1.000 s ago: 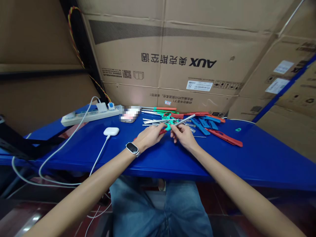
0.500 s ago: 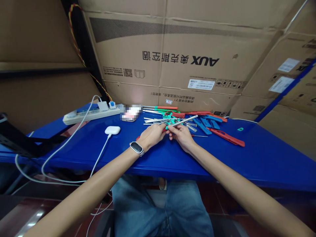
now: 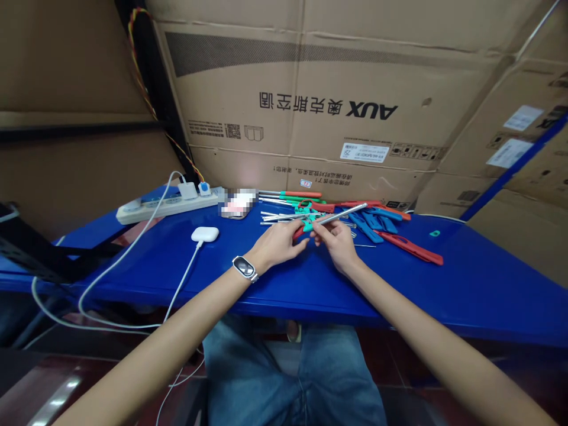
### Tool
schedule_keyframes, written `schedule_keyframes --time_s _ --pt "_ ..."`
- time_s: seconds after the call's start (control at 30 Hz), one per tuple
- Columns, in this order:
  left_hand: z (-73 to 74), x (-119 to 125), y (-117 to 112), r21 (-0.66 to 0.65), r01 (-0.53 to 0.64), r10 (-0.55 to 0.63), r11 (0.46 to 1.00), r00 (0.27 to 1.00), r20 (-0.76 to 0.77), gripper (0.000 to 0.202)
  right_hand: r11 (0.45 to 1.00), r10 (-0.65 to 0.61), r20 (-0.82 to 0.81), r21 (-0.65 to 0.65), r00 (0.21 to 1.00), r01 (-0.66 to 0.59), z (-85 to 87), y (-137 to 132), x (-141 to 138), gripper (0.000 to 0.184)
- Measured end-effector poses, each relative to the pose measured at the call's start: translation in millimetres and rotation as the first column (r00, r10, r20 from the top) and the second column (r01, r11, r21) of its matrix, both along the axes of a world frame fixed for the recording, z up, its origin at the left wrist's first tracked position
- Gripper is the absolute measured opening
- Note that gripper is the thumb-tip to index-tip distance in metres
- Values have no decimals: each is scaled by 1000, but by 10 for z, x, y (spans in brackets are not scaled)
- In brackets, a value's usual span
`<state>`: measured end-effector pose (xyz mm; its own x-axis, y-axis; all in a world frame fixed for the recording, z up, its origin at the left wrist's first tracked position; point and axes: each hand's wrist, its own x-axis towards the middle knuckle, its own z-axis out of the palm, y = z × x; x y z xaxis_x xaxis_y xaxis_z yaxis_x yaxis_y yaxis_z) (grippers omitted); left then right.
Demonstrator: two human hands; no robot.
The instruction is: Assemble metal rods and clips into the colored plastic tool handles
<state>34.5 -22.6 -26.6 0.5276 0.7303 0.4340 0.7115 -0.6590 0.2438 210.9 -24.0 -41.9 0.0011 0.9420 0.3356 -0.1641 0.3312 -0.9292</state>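
Note:
Between my hands is a long-nosed lighter (image 3: 345, 214) with a red handle end, a green middle part and a silver metal tube pointing up to the right. My left hand (image 3: 276, 244) is closed around the red end, its thumb held out to the side. At the green part and the base of the tube, my right hand (image 3: 339, 244) pinches with thumb and fingers. Just behind my hands lie loose metal tubes (image 3: 277, 216) and green pieces (image 3: 305, 206), partly covered. Blue handles (image 3: 368, 226) and a red handle (image 3: 410, 247) are to the right.
A cardboard wall (image 3: 284, 71) rises behind the blue table (image 3: 426, 296). On the left are a white power strip (image 3: 171, 206), a blurred flat object (image 3: 238, 204) and a white earbud case (image 3: 205, 234) on a cable. A thin metal rod (image 3: 365, 245) lies beside my right hand.
The lighter's tube has shifted slightly right and up with my right hand. My left thumb has moved away from the lighter. The red end showing beside my left wrist is now out of sight.

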Motion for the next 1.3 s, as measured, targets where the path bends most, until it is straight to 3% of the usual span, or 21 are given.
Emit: schedule_keyframes --time_s 0.1,0.2,0.33,0.5,0.77,0.87,0.93,1.07,1.17,1.3 --pt "14 -115 19 68 -25 29 997 998 -58 18 998 -60 -60 -7 996 59 5 26 61 39" --pt "9 -187 41 -1 -73 72 997 990 -118 10 993 -114 -132 -32 985 110 12 49 113 37" --pt "-63 -146 57 -83 -94 80 992 985 -156 17 991 -137 -168 -19 976 136 2 60 122 39" --pt "-118 -84 32 -109 -142 116 984 970 -214 25 997 -81 -184 -34 980 76 -32 74 118 42" --pt "-102 -29 -37 -106 -220 189 970 950 -248 20 998 -17 -168 -68 986 6 -22 97 126 46" --pt "-131 -51 -3 -130 -159 139 979 978 -153 19 1000 -6 -152 -19 988 3 12 58 102 44" --pt "-143 -79 25 -183 -58 51 981 998 -41 23 999 -21 -123 22 992 24 40 22 79 40" --pt "-132 -100 55 -314 185 -140 931 977 163 32 968 -179 159 204 971 145 80 -26 54 41" --pt "-128 -80 61 -389 241 -154 889 958 242 35 910 -360 312 324 879 258 74 -13 52 50" --pt "-146 -72 90 -412 257 -139 874 945 295 41 900 -423 364 271 830 340 80 41 3 48"
